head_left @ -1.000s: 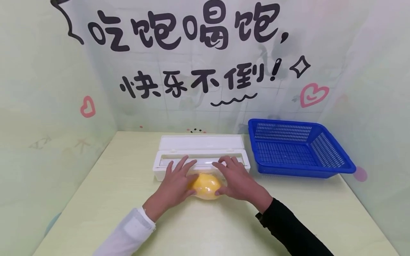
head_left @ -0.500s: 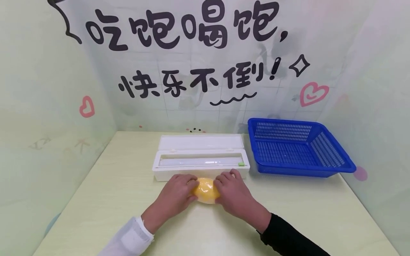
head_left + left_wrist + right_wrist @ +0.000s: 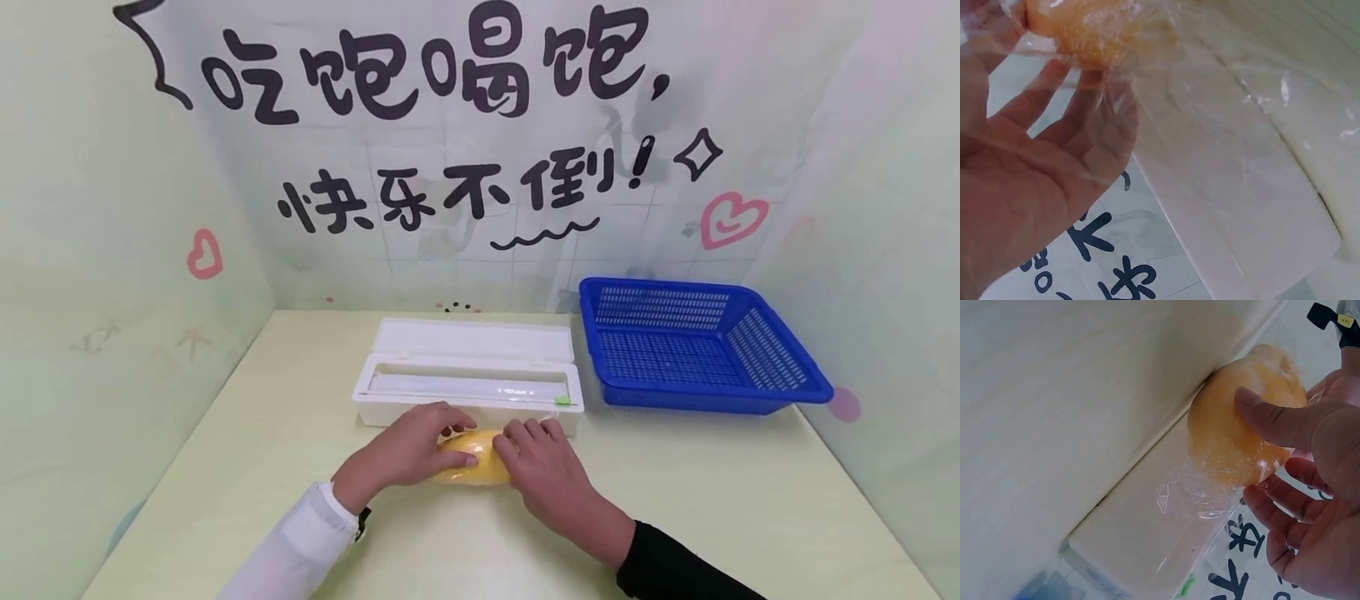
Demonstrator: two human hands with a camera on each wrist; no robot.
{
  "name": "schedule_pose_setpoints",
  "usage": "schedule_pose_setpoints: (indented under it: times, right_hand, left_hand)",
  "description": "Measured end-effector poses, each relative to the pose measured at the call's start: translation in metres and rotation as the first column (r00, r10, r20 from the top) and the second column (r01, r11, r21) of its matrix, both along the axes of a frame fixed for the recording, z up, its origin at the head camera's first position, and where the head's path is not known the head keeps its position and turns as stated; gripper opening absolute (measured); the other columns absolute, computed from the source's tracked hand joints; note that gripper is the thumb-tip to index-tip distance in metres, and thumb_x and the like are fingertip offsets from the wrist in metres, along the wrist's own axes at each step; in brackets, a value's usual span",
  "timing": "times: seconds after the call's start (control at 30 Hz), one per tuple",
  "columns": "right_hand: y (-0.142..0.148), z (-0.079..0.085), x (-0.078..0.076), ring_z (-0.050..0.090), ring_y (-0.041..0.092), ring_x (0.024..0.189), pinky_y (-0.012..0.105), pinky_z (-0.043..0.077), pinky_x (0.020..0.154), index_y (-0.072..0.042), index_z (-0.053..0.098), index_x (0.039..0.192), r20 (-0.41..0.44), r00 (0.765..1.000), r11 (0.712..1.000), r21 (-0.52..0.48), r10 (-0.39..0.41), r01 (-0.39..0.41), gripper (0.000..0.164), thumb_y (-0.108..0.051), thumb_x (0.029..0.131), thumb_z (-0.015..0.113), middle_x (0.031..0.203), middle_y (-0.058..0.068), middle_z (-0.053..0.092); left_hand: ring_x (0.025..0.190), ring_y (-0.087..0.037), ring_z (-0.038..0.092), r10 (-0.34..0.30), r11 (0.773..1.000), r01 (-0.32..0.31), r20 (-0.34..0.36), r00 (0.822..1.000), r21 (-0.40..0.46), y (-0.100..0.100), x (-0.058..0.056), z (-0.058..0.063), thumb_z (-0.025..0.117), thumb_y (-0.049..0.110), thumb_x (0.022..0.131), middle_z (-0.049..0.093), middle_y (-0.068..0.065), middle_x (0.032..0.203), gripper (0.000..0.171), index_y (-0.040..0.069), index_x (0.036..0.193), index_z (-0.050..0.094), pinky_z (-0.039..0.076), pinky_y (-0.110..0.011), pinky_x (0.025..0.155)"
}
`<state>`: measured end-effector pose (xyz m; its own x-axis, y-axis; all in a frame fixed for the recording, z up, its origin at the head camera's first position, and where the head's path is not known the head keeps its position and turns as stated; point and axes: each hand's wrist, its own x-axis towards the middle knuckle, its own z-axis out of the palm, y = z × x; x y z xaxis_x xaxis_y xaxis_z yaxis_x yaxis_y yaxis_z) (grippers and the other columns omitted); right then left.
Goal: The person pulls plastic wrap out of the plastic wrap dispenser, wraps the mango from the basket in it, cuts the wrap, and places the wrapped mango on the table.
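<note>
A rounded yellow-orange thing, like a fruit (image 3: 467, 473), sits between both hands just in front of the white film dispenser. Clear cling film (image 3: 1194, 497) clings to it, with a loose crumpled end on one side. My left hand (image 3: 405, 448) holds its left side, thumb across the front and fingers behind. In the left wrist view, loose film stretches over the palm and fingers. My right hand (image 3: 551, 477) grips the right side; the right wrist view shows its thumb (image 3: 1272, 419) pressed on the wrapped surface and the other fingers curled at the film.
The white dispenser (image 3: 480, 409) stands with its lid (image 3: 472, 340) raised, a film roll (image 3: 450, 387) inside and a green slider (image 3: 562, 402) at its right. A blue basket (image 3: 705, 400) stands at the back right. A printed sheet hangs behind the table (image 3: 480, 558).
Both hands have drawn the wrapped fruit slightly toward me. The fingers, spread wide over the dispenser earlier, now curl in around it. The left thumb has come across its front.
</note>
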<state>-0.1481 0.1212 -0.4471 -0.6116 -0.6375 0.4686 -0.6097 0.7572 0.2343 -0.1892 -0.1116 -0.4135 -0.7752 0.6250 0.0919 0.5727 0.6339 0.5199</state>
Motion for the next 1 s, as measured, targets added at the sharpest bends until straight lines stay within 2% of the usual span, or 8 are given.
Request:
schedule_pose_setpoints:
  times: [0.1, 0.2, 0.27, 0.33, 0.5, 0.73, 0.87, 1.0]
  right_hand:
    - [0.004, 0.003, -0.001, 0.06, 0.02, 0.097, 0.036, 0.042, 0.085, -0.017, 0.058, 0.11, 0.11, 0.994, 0.999, -0.045, 0.013, -0.008, 0.057, -0.029, 0.067, 0.093, 0.11, 0.0, 0.059]
    - [0.014, 0.013, -0.007, 0.06, 0.021, 0.11, 0.042, 0.044, 0.094, -0.016, 0.06, 0.117, 0.209, 0.977, 0.987, -0.16, 0.038, -0.004, 0.064, -0.037, 0.068, 0.093, 0.121, 0.002, 0.059]
    - [0.022, 0.018, -0.013, 0.059, 0.023, 0.115, 0.044, 0.043, 0.095, -0.015, 0.06, 0.123, 0.222, 0.974, 0.978, -0.209, 0.036, 0.011, 0.07, -0.041, 0.067, 0.093, 0.125, 0.004, 0.059]
    - [0.03, 0.021, -0.017, 0.057, 0.026, 0.117, 0.046, 0.043, 0.093, -0.015, 0.061, 0.126, 0.208, 0.978, 0.975, -0.219, 0.023, 0.024, 0.074, -0.044, 0.066, 0.093, 0.128, 0.006, 0.059]
    - [0.04, 0.01, -0.02, 0.055, 0.027, 0.12, 0.047, 0.041, 0.091, -0.016, 0.061, 0.126, 0.181, 0.983, 0.99, -0.13, -0.038, 0.063, 0.076, -0.052, 0.066, 0.09, 0.13, 0.006, 0.06]
    - [0.04, -0.001, -0.024, 0.058, 0.026, 0.111, 0.045, 0.042, 0.086, -0.015, 0.063, 0.115, 0.019, 0.998, 0.994, -0.097, -0.055, 0.057, 0.071, -0.06, 0.065, 0.087, 0.119, 0.004, 0.064]
    - [0.039, -0.003, -0.025, 0.06, 0.026, 0.103, 0.044, 0.039, 0.082, -0.014, 0.065, 0.112, -0.045, 0.995, 0.991, -0.105, -0.086, 0.081, 0.075, -0.067, 0.062, 0.083, 0.11, 0.003, 0.065]
    - [0.038, -0.004, -0.024, 0.062, 0.029, 0.095, 0.046, 0.04, 0.078, -0.013, 0.066, 0.108, -0.087, 0.987, 0.984, -0.127, -0.133, 0.122, 0.079, -0.074, 0.059, 0.079, 0.101, 0.005, 0.066]
  left_hand:
    - [0.11, -0.023, 0.066, -0.065, 0.998, 0.066, 0.068, 0.996, -0.01, -0.002, -0.002, -0.004, 0.075, 0.039, 0.09, 0.068, -0.006, 0.128, 0.058, 0.006, 0.135, 0.061, 0.054, -0.041, 0.095]
    - [0.11, -0.017, 0.065, -0.129, 0.992, 0.13, 0.102, 0.986, -0.003, -0.003, -0.002, -0.006, 0.071, 0.038, 0.094, 0.066, -0.004, 0.131, 0.062, 0.006, 0.144, 0.054, 0.054, -0.038, 0.097]
    - [0.105, -0.011, 0.064, -0.168, 0.986, 0.167, 0.106, 0.98, 0.017, -0.004, -0.002, -0.006, 0.069, 0.036, 0.096, 0.068, -0.001, 0.126, 0.059, 0.007, 0.145, 0.053, 0.053, -0.034, 0.095]
    - [0.101, -0.007, 0.061, -0.195, 0.981, 0.192, 0.103, 0.975, 0.03, -0.005, -0.002, -0.006, 0.067, 0.034, 0.097, 0.068, 0.0, 0.123, 0.056, 0.007, 0.144, 0.054, 0.052, -0.031, 0.093]
    - [0.094, -0.006, 0.059, -0.227, 0.974, 0.226, 0.073, 0.971, 0.028, -0.006, 0.001, -0.007, 0.066, 0.034, 0.098, 0.07, 0.0, 0.118, 0.053, 0.006, 0.142, 0.057, 0.051, -0.027, 0.086]
    - [0.081, -0.004, 0.054, -0.194, 0.981, 0.194, 0.088, 0.977, 0.007, -0.009, 0.003, -0.007, 0.067, 0.039, 0.097, 0.069, 0.004, 0.104, 0.057, 0.007, 0.143, 0.057, 0.046, -0.021, 0.077]
    - [0.076, -0.005, 0.053, -0.174, 0.985, 0.175, 0.104, 0.979, 0.001, -0.011, 0.003, -0.009, 0.068, 0.039, 0.096, 0.067, 0.006, 0.1, 0.058, 0.007, 0.143, 0.056, 0.045, -0.02, 0.073]
    - [0.065, -0.001, 0.045, -0.161, 0.986, 0.163, 0.107, 0.981, -0.014, -0.012, 0.002, -0.01, 0.067, 0.042, 0.096, 0.06, 0.01, 0.083, 0.06, 0.007, 0.144, 0.055, 0.043, -0.018, 0.067]
